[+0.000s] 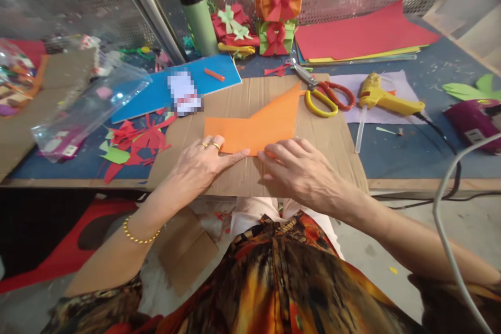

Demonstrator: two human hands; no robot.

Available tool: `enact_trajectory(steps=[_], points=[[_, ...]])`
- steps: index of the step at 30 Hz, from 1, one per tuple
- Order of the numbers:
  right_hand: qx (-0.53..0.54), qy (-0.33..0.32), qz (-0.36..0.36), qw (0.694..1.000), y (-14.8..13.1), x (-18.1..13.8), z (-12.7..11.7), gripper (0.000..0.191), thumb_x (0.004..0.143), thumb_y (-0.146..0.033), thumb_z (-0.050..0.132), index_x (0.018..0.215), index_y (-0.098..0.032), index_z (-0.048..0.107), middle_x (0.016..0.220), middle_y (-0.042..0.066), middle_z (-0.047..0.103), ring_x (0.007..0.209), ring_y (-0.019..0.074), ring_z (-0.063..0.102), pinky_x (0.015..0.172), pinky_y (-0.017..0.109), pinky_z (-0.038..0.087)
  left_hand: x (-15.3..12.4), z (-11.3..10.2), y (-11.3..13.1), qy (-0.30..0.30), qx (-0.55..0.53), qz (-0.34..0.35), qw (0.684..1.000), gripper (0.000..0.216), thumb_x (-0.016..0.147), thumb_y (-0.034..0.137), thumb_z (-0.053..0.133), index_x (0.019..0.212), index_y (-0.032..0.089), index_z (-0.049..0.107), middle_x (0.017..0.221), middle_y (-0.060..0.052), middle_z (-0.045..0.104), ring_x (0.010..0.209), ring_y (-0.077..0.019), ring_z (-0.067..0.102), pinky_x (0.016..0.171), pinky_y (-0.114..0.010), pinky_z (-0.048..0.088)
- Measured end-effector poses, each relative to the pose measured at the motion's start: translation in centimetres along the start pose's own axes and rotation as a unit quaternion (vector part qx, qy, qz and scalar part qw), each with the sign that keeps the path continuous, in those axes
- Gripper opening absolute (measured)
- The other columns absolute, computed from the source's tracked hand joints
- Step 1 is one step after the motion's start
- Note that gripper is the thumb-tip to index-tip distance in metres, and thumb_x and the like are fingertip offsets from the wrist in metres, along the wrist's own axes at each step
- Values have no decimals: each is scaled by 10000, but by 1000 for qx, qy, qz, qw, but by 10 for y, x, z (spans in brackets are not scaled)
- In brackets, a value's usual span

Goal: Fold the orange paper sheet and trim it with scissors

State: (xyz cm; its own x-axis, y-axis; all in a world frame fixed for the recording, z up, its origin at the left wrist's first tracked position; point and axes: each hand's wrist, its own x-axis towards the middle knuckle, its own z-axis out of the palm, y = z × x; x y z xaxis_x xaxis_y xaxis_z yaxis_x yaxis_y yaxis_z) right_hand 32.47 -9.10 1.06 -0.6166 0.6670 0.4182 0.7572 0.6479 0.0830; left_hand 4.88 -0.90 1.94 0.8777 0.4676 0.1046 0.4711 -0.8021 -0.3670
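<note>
Orange paper [254, 128] lies on the cardboard sheet [332, 135], partly folded, one corner turned up into a point and its lower edge not yet creased flat. Left hand [199, 164] presses its near-left edge with flat, spread fingers; right hand [301, 169] pins the near-right edge, fingers loosely extended. Scissors [324, 94] and glue gun [385, 98] lie unused to the right.

Orange paper [256, 128], folded, flat on cardboard [332, 135]; right corner flap angled up to a point, bottom edge pinned under fingertips of both hands.
</note>
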Motion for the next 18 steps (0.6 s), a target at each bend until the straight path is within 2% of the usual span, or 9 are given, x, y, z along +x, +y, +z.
enact_trajectory(steps=[3, 5, 9, 13, 16, 18], points=[[16, -30, 16, 999, -3, 8, 13, 276, 1061, -350, 592, 1147, -115, 707, 966, 117, 670, 894, 251, 540, 771, 386, 374, 0, -1, 1, -1, 14, -1, 1000, 623, 1049, 61, 423, 1575, 381, 520, 1099, -82, 597, 952, -218, 608, 830, -321, 509], [15, -34, 20, 999, -2, 4, 14, 259, 1077, -331, 561, 1154, -128, 702, 963, 104, 670, 888, 244, 542, 779, 380, 368, -1, -2, 3, -7, 15, -7, 1000, 634, 1052, 50, 396, 1575, 385, 521, 1114, -80, 597, 967, -223, 616, 833, -324, 510], [17, -23, 24, 999, 5, -18, 1, 271, 1116, -289, 469, 1129, -151, 702, 942, 78, 683, 865, 228, 562, 806, 376, 371, -2, 3, 5, 0, -7, -32, 999, 659, 1041, 31, 409, 1561, 415, 535, 1150, -90, 597, 967, -223, 619, 833, -333, 509], [1, -20, 37, 999, 10, -37, -19, 251, 1112, -290, 495, 1033, -179, 706, 891, 55, 681, 829, 212, 563, 823, 383, 378, -2, 8, 4, 15, -37, -40, 998, 664, 1024, 15, 426, 1535, 415, 569, 1184, -106, 600, 975, -227, 611, 852, -345, 519], [-54, 11, 36, 998, 10, -32, -26, 282, 1095, -291, 527, 888, -200, 695, 819, 63, 647, 792, 225, 518, 781, 391, 359, -1, 6, 4, 6, -18, -23, 1000, 680, 1020, 1, 420, 1546, 410, 556, 1155, -100, 599, 978, -219, 604, 858, -332, 521], [-69, 37, 30, 996, 5, -19, -22, 293, 1097, -277, 506, 903, -189, 707, 887, 93, 671, 830, 241, 511, 769, 388, 355, 1, 3, 4, -11, -6, -21, 1000, 686, 1026, 7, 425, 1558, 425, 537, 1144, -94, 599, 965, -212, 598, 854, -323, 518]])
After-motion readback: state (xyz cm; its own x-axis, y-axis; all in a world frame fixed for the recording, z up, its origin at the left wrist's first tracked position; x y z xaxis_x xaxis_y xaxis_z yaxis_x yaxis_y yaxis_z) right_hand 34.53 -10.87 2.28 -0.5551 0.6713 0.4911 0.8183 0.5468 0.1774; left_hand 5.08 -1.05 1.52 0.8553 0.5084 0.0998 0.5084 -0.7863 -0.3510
